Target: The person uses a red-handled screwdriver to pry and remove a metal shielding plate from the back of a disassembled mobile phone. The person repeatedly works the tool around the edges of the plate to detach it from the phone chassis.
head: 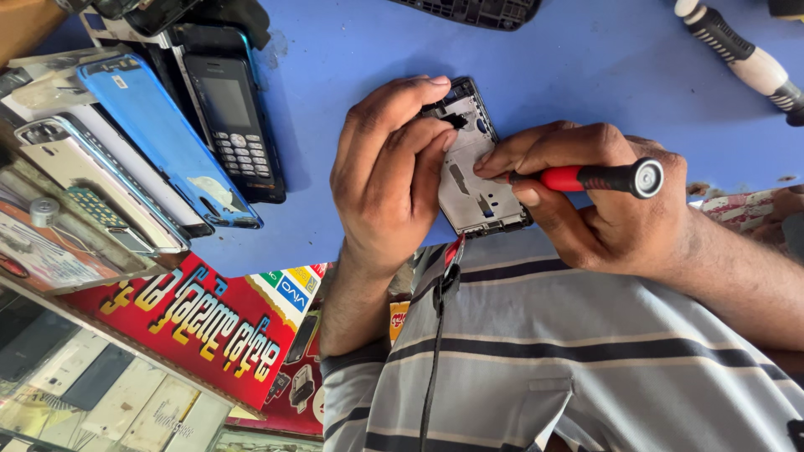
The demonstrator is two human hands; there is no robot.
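Blue worktop holds an opened phone frame, back already off. Left hand fingers clamp its top edge; right hand pinches a red screwdriver against its middle, screws seemingly remaining.

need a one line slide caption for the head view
Left hand steadies an opened phone frame on a blue table while right hand works a red-handled screwdriver.

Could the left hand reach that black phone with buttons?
Probably yes: only bare blue table lies between the left hand and the black keypad phone, but the hand is gripping the phone frame now.
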